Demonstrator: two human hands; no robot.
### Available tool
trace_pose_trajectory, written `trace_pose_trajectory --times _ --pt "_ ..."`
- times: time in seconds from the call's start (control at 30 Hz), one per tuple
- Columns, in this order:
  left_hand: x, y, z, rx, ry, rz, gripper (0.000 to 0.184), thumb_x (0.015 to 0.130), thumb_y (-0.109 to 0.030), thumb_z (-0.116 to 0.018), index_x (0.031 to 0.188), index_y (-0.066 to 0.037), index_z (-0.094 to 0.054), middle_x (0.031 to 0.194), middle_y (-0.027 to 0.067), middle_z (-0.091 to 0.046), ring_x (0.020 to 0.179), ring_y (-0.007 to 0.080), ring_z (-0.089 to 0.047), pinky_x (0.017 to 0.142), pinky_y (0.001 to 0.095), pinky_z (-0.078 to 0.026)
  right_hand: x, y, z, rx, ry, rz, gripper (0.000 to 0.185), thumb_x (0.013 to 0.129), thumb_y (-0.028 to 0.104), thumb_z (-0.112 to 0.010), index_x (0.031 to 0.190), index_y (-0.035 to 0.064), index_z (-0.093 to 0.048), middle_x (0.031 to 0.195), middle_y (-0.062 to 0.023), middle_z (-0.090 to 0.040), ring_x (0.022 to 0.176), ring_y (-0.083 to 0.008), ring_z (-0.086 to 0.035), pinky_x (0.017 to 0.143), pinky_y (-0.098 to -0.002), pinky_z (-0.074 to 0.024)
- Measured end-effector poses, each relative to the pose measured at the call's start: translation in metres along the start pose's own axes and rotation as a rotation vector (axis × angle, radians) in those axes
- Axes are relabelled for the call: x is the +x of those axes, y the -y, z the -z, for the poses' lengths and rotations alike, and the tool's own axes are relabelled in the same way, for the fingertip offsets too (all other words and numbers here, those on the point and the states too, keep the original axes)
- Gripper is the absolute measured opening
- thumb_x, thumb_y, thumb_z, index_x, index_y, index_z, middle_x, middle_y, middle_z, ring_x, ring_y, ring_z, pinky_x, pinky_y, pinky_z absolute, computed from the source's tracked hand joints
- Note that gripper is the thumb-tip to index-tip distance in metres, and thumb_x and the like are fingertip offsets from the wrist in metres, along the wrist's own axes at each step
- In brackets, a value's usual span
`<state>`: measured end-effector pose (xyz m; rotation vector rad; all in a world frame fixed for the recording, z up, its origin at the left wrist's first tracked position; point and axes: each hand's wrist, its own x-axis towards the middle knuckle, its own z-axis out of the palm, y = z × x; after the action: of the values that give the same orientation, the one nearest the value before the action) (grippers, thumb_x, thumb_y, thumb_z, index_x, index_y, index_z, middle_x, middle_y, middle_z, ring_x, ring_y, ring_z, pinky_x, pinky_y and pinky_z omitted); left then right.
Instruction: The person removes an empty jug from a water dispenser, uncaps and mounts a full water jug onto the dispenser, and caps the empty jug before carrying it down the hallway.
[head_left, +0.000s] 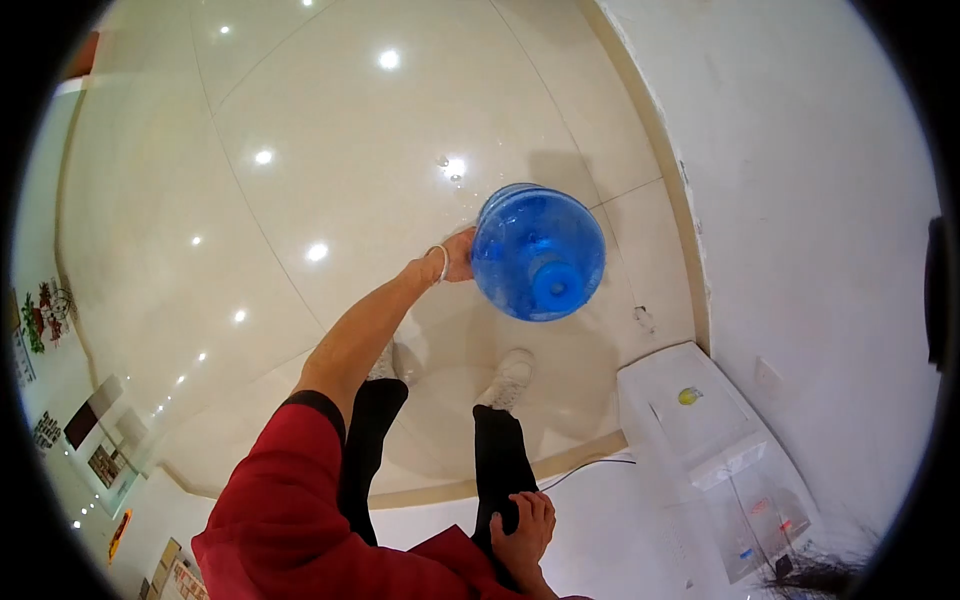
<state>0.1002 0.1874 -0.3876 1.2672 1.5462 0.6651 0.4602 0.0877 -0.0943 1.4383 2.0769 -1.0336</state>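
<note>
A large, clear blue water jug (pixel 520 240) with a light blue cap on its neck is in the upper middle of the view, its neck turned towards me. My left hand (pixel 459 256) grips the jug's left side; the fingertips are hidden behind it. I cannot tell whether the jug's base touches the floor. Low in the view, my right hand (pixel 525 535) rests on my right thigh, with the thumb apart from the loosely bent fingers and nothing in it. My left wrist wears a pale bracelet (pixel 442 264).
A white water dispenser (pixel 690 420) with red and blue taps stands against the wall (pixel 790 200) at the right. A black cord (pixel 590 462) runs along the near wall. Small wet spots (pixel 452 172) show on the glossy tiled floor (pixel 330 180) beyond the jug.
</note>
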Motion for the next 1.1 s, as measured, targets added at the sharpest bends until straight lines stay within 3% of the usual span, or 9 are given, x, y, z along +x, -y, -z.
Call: trace_pose_trajectory --times 0.07,0.2,0.43,0.53,0.63,0.73,0.83,0.97,1.1 --pt "0.000 0.024 -0.024 -0.849 -0.019 0.185 0.055 0.077 -0.018 -0.068 0.125 -0.008 -0.044 0.125 0.0109 -0.048 0.112 0.0224 -0.047 0.098 0.0376 -0.039 -0.003 0.000 -0.004 -0.003 -0.014 0.010 0.036 0.065 0.017 -0.068 0.098 0.0075 -0.058 0.106 -0.0097 -0.053 0.112 -0.0326 -0.043 0.095 -0.0456 -0.0325" --pt "0.000 0.031 -0.054 -0.403 -0.031 0.047 0.061 0.071 -0.031 -0.071 0.122 -0.008 -0.046 0.119 0.0083 -0.053 0.107 0.0193 -0.050 0.095 0.0352 -0.041 -0.007 0.004 -0.008 -0.021 -0.021 0.021 0.033 0.064 0.017 -0.067 0.095 0.0087 -0.058 0.104 -0.0084 -0.053 0.108 -0.0314 -0.045 0.091 -0.0441 -0.0358" --pt "-0.039 -0.059 -0.026 -0.017 -0.126 0.507 0.052 0.057 -0.038 -0.064 0.099 -0.007 -0.064 0.103 0.0177 -0.060 0.102 0.0343 -0.052 0.091 0.0393 -0.039 -0.018 0.005 -0.016 -0.044 -0.050 0.065 0.029 0.066 0.021 -0.067 0.092 0.0102 -0.058 0.100 -0.0073 -0.053 0.103 -0.0298 -0.047 0.084 -0.0448 -0.0397" --pt "-0.130 0.015 -0.065 -0.143 -0.309 0.621 0.044 0.059 -0.034 -0.064 0.094 -0.007 -0.066 0.105 0.0169 -0.061 0.101 0.0300 -0.056 0.091 0.0364 -0.040 -0.019 0.001 -0.022 -0.054 -0.019 0.097 0.028 0.067 0.024 -0.066 0.090 0.0107 -0.058 0.099 -0.0077 -0.054 0.101 -0.0297 -0.048 0.081 -0.0448 -0.0410" --pt "-0.239 -0.044 -0.012 -0.358 -0.422 0.755 0.035 0.060 -0.020 -0.069 0.091 -0.003 -0.065 0.086 0.0151 -0.066 0.077 0.0232 -0.061 0.069 0.0338 -0.048 -0.020 0.000 -0.026 -0.060 0.000 0.133 0.025 0.068 0.022 -0.065 0.088 0.0087 -0.058 0.096 -0.0107 -0.055 0.098 -0.0327 -0.049 0.081 -0.0440 -0.0424" --pt "-0.358 -0.031 -0.016 -0.463 -0.561 0.969 0.035 0.062 -0.023 -0.072 0.088 -0.001 -0.065 0.082 0.0148 -0.065 0.072 0.0240 -0.059 0.066 0.0355 -0.046 -0.018 0.011 -0.023 -0.140 0.004 0.244 0.027 0.070 0.024 -0.063 0.091 0.0081 -0.057 0.095 -0.0115 -0.055 0.099 -0.0330 -0.049 0.082 -0.0446 -0.0414" --pt "-0.465 -0.068 0.012 -0.429 -0.529 1.243 0.060 0.060 -0.026 -0.073 0.113 0.000 -0.057 0.111 0.0192 -0.060 0.105 0.0305 -0.055 0.090 0.0356 -0.043 -0.005 0.004 -0.026 -0.254 0.095 0.373 0.033 0.073 0.027 -0.061 0.097 0.0059 -0.057 0.102 -0.0142 -0.056 0.101 -0.0348 -0.048 0.086 -0.0448 -0.0400" --pt "-0.608 -0.072 -0.027 -0.754 -0.763 1.381 0.067 0.065 -0.027 -0.073 0.121 0.002 -0.051 0.121 0.0194 -0.053 0.111 0.0310 -0.051 0.092 0.0359 -0.042 0.045 0.055 0.020 -0.235 0.229 0.370 0.026 0.072 0.027 -0.059 0.083 0.0048 -0.065 0.083 -0.0157 -0.063 0.085 -0.0319 -0.059 0.078 -0.0410 -0.0463" --pt "-0.680 -0.073 -0.048 -0.057 -0.062 1.190 0.067 0.078 -0.032 -0.063 0.134 -0.005 -0.036 0.133 0.0112 -0.042 0.123 0.0246 -0.037 0.101 0.0337 -0.029 0.125 0.166 0.085 -0.245 0.057 0.227 0.028 0.074 0.032 -0.057 0.078 0.0059 -0.068 0.075 -0.0150 -0.065 0.075 -0.0312 -0.063 0.070 -0.0394 -0.0497"
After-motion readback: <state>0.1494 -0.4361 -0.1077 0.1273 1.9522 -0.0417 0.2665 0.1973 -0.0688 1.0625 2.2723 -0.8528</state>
